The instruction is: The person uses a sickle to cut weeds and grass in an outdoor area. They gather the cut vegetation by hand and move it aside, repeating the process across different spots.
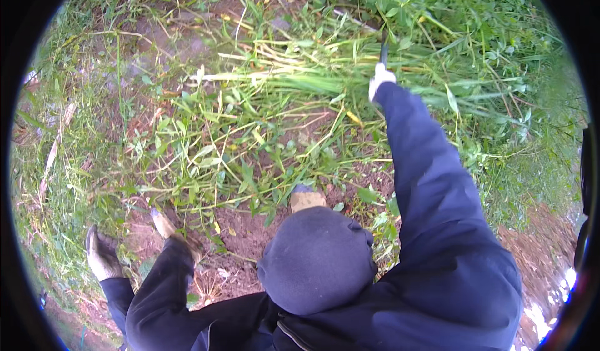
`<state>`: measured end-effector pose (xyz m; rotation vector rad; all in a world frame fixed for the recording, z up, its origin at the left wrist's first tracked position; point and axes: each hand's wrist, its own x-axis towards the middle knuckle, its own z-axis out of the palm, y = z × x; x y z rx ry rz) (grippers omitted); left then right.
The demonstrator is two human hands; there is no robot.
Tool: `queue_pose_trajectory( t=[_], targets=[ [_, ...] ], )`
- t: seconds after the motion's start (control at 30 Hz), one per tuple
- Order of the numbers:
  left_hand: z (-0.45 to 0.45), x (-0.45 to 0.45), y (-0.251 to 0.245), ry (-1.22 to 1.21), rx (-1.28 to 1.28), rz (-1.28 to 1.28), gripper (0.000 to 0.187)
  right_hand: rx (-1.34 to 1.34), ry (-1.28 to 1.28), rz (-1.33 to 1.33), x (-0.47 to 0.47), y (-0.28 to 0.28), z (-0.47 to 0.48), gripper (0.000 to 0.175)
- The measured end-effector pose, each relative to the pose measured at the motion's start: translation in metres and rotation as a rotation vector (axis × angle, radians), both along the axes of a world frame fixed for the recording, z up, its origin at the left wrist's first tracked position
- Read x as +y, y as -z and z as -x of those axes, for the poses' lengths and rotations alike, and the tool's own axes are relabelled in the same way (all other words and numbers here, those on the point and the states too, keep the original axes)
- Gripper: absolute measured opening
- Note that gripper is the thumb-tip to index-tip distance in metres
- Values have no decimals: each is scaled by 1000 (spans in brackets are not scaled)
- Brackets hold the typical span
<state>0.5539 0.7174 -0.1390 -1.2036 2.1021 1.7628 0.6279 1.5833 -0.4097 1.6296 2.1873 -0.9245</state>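
Observation:
My right hand [381, 80], in a white glove, is stretched far forward and closed on a dark, narrow tool [384, 48]. What kind of tool it is cannot be told, as its far end lies among the weeds. A bunch of long grass stalks [300, 80] lies flat just left of this hand. Out to the left and low, my left hand [104, 256] wears a pale glove with a darker palm; nothing shows in it, and its fingers look held together beside the low weeds.
Cut or flattened weeds [225, 149] cover the ground in front. Bare reddish soil [239, 236] shows by my shoes [307, 200]. My bent knee [157, 294] stands between the left arm and my body. A dry stalk [55, 149] lies at the far left.

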Motion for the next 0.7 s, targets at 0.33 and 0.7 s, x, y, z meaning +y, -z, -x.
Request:
queue_pose_trajectory(
  t=[0.33,0.7],
  targets=[
    [28,26,8,106,63,-74,34,298,989,905,-219,-224,-163,62],
    [48,56,6,157,10,-83,36,353,609,654,-82,-97,-81,65]
  ],
)
